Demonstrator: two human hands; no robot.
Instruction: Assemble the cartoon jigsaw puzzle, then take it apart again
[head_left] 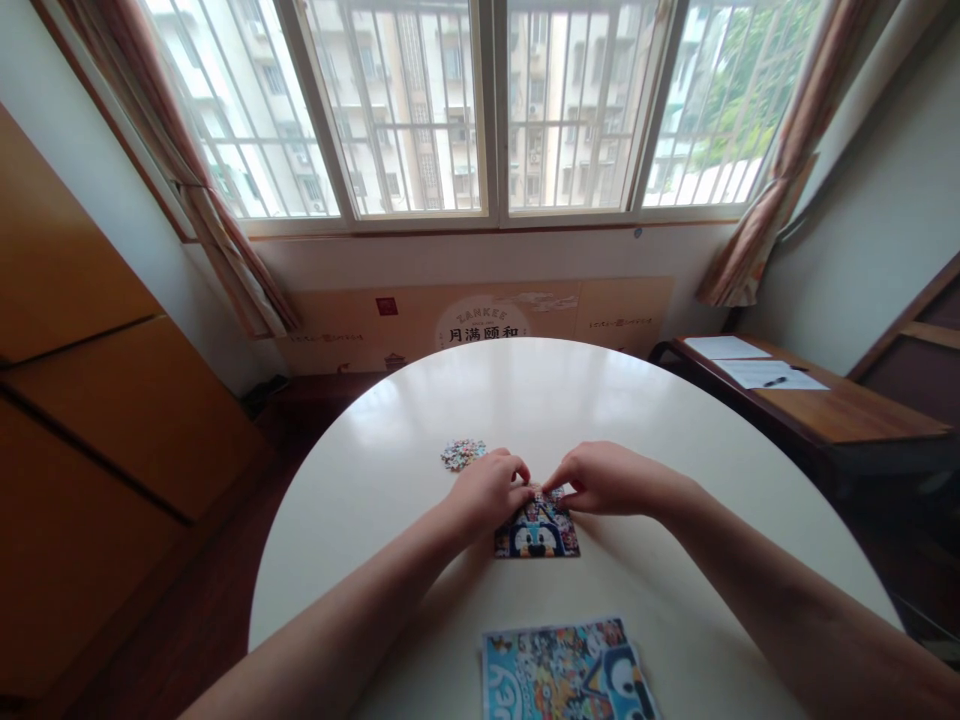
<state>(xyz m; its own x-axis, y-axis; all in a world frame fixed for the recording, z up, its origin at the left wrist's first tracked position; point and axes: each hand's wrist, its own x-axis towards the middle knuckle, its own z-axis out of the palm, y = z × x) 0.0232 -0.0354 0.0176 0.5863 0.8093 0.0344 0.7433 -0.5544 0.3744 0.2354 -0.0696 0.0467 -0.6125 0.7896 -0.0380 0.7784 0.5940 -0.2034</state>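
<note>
A partly visible jigsaw puzzle (537, 538) with a blue cartoon dog face lies flat on the white round table. At its upper left edge is my left hand (491, 488), its fingers curled and the thumb low over the pieces. From the other side my right hand (606, 480) reaches its bent index finger and thumb onto the upper right part. Both sets of fingertips meet the puzzle's top area, partly covering it. Whatever small piece they may hold is too small to tell. Just beyond my left hand is a heap of loose puzzle pieces (462, 454).
A printed picture sheet (559, 668) with the same dog lies at the near side of the round table (345, 500). To the right stands a wooden bench (862, 415) bearing papers (772, 375) and a pen. A window and a decorated cardboard panel (622, 300) are behind.
</note>
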